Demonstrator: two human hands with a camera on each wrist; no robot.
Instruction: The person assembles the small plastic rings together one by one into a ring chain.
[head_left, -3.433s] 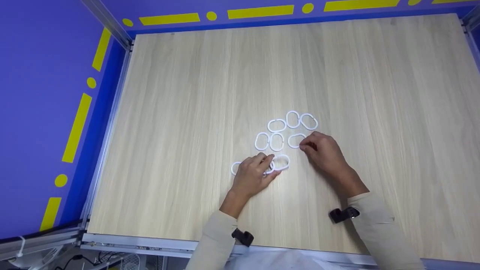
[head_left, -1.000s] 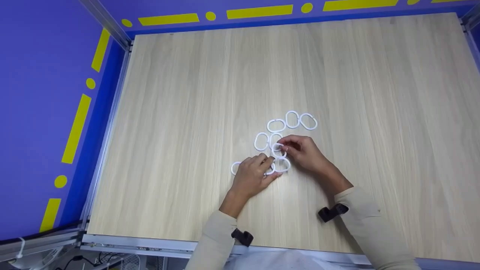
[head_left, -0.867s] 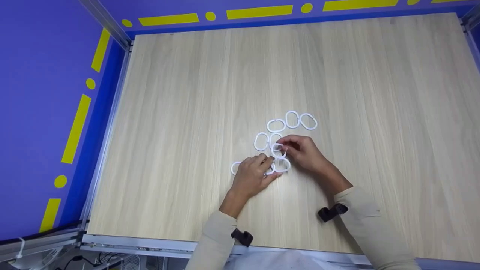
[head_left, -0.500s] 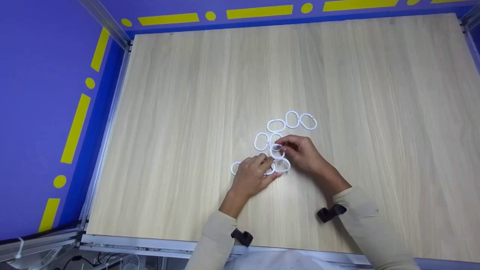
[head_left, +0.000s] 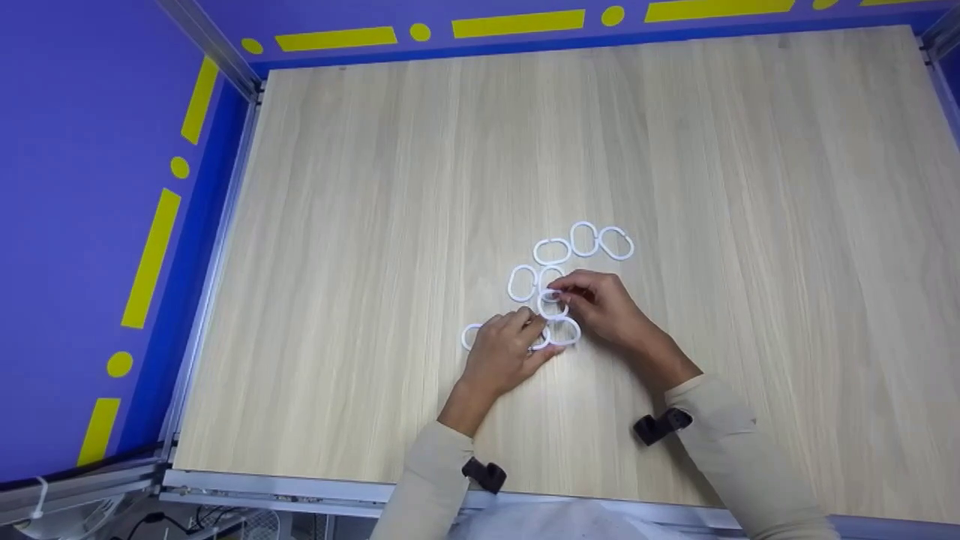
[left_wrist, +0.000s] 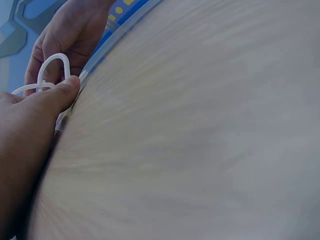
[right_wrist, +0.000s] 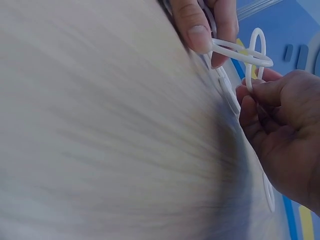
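Observation:
My left hand (head_left: 501, 352) holds a short chain of white oval shower curtain rings, with thumb and fingers on the end ring (right_wrist: 232, 53). Part of another ring (head_left: 466, 337) pokes out left of the hand; the middle of the chain is hidden under the fingers. Close on the right, my right hand (head_left: 606, 304) pinches a further white ring (right_wrist: 257, 31) between thumb and fingertips. In the right wrist view the two rings cross each other, the right one upright through the loop of the left one. The left wrist view shows the upright ring (left_wrist: 53, 55) beyond my left thumb.
Several loose white rings lie just beyond my hands, among them a ring (head_left: 511, 285) at the left and a ring (head_left: 632, 246) at the far right. They rest on a wood-grain table (head_left: 360, 262). Blue panels (head_left: 67, 187) with yellow marks border it left and back.
From 3.4 seconds ago, my right hand has picked up a ring from the table and brought it left to the chain's end ring. Over the last second it shifts slightly left; the left hand stays put.

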